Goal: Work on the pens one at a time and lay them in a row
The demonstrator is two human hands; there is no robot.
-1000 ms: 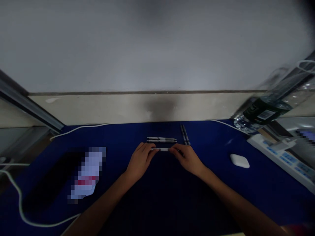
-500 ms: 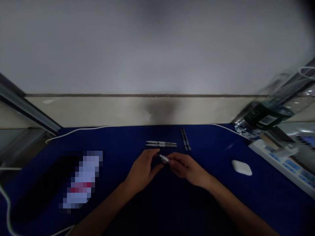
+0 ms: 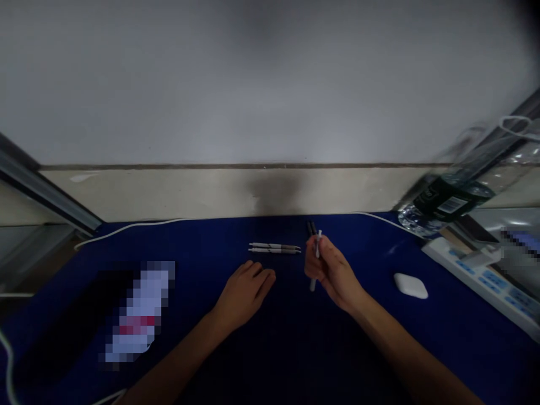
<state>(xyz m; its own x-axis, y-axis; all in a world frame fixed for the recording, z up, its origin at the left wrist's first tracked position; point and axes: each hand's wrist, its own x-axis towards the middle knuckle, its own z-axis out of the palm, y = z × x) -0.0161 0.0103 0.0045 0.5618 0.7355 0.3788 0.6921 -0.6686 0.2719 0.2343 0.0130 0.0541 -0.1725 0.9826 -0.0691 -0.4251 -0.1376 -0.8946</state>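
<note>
My right hand [image 3: 331,270] is closed around a pen [image 3: 318,243]; its light end sticks up past the thumb and its other end shows below the fingers. Behind that hand lie two dark pens [image 3: 311,226], mostly hidden by it. Two white-and-grey pens [image 3: 274,248] lie side by side across the blue tabletop [image 3: 211,242]. Just below them my left hand [image 3: 244,292] rests low over the table, palm down, fingers bent and close together, with nothing visible in them.
A white rounded case [image 3: 410,286] lies to the right, near a power strip [image 3: 481,278]. A bottle with a green label [image 3: 447,197] leans at the back right. At the left is a blurred-out pale object [image 3: 141,309], and a white cable [image 3: 135,225] runs along the back edge.
My right hand has moved right, away from my left hand, and turned the pen more upright. My left hand's fingers have drawn together. The dark pens are now partly covered.
</note>
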